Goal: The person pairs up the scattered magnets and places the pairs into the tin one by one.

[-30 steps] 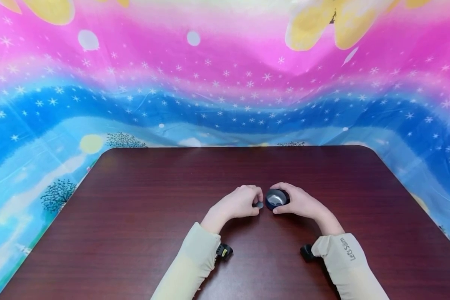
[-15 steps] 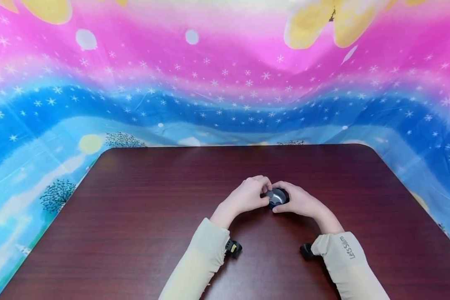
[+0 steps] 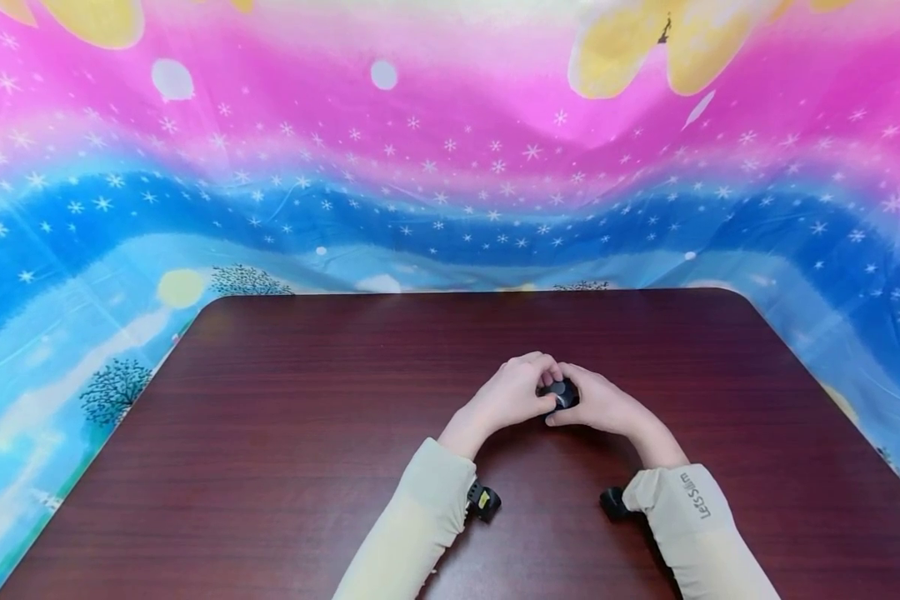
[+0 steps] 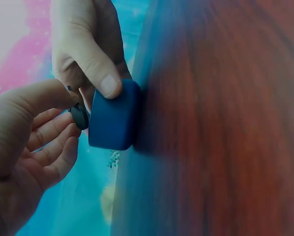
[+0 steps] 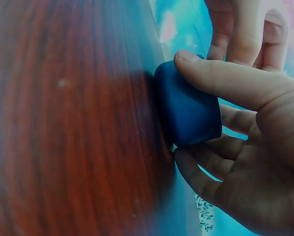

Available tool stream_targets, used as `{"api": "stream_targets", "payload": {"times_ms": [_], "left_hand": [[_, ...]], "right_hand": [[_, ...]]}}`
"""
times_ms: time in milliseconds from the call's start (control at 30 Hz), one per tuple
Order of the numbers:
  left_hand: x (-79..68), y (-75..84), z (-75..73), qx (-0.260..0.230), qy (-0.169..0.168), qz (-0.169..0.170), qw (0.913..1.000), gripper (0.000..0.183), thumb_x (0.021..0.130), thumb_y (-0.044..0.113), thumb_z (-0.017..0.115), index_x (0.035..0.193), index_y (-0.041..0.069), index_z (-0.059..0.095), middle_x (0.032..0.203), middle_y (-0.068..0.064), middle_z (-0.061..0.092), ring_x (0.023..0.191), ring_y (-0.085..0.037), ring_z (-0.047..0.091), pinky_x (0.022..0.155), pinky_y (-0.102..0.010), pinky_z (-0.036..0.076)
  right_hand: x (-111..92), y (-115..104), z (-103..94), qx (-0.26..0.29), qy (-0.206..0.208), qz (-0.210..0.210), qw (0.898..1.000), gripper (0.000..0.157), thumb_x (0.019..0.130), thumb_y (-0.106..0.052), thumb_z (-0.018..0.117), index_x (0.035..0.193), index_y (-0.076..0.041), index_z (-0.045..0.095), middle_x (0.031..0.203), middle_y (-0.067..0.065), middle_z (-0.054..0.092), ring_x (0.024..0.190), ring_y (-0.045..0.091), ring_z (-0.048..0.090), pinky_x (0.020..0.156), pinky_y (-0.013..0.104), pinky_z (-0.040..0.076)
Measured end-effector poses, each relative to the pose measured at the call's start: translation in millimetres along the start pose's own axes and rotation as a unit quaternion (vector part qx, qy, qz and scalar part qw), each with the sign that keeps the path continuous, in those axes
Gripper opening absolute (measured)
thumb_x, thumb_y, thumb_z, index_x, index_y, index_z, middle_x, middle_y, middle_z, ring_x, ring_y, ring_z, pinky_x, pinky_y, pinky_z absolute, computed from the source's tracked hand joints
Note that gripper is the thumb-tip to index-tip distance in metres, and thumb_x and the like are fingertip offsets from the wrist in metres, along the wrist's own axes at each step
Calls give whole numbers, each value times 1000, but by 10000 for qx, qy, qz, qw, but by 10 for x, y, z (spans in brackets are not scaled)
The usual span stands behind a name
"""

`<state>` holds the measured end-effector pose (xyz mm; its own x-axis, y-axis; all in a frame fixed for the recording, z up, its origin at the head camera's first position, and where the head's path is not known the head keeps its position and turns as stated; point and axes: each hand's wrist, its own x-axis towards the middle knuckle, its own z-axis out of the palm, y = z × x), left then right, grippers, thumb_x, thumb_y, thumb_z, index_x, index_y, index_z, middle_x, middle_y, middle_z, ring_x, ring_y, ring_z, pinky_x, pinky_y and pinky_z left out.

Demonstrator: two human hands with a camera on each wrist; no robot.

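Note:
A small dark blue cup (image 4: pixel 112 123) with a metallic inside stands on the brown tabletop. My right hand (image 3: pixel 607 404) grips it round the side, thumb on its outer wall in the right wrist view. Over the cup's opening is my left hand (image 3: pixel 512 390), pinching a small dark grey disc (image 4: pixel 79 117) between thumb and fingers. The disc is right at the rim in the left wrist view. From the head, both hands cover much of the cup.
The brown wooden table (image 3: pixel 307 417) has rounded far corners. Behind it hangs a pink and blue patterned cloth (image 3: pixel 450 183). Black wrist cameras (image 3: pixel 484 502) sit below both cuffs, near the tabletop.
My left hand has moved right with the disc, from beside the cup to over its opening. The right hand has stayed in place round the cup.

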<state>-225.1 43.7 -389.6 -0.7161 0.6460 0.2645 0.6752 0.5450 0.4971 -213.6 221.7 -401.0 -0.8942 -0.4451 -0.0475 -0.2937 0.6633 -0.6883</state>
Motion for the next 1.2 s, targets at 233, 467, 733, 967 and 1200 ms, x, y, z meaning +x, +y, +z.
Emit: {"api": "stream_targets", "payload": {"times_ms": [233,467,733,967,1200], "left_hand": [[-4,10,16,-80,-239,-198,9995,21,80,13,66,99,11,59,93,2,58,83,-6,54,73,-12,42],[-38,-35,-6,18,-185,-137,9997,18,81,14,66,97,11,59,91,4,57,80,-7,55,70,-12,41],[-123,-121,-72,126,-252,-339,9990,14,82,19,66,94,16,60,87,6,56,72,-4,50,64,-13,40],[-248,-211,-182,104,-247,-749,9968,9,84,20,62,93,17,60,85,8,57,69,-3,52,65,-17,43],[-364,-303,-296,303,-260,-1085,9933,6,86,23,60,91,20,60,83,9,56,68,-4,51,65,-21,43]], "right_hand": [[6,5,14,-133,40,-29,9999,46,70,-30,77,105,-12,52,103,5,57,87,16,54,76,32,44],[9,-6,2,-148,40,-59,9999,48,71,-27,77,110,-12,51,104,6,56,87,17,53,75,32,44],[25,-11,18,-68,-24,5,10000,57,72,-27,76,121,-13,49,117,8,54,99,21,52,82,37,44],[17,-11,32,-181,-15,2,9998,60,73,-26,76,124,-11,48,117,7,53,102,21,52,84,40,44],[-21,-17,31,-275,14,82,9996,67,75,-31,73,131,-9,44,128,11,48,108,24,50,88,44,43]]}}
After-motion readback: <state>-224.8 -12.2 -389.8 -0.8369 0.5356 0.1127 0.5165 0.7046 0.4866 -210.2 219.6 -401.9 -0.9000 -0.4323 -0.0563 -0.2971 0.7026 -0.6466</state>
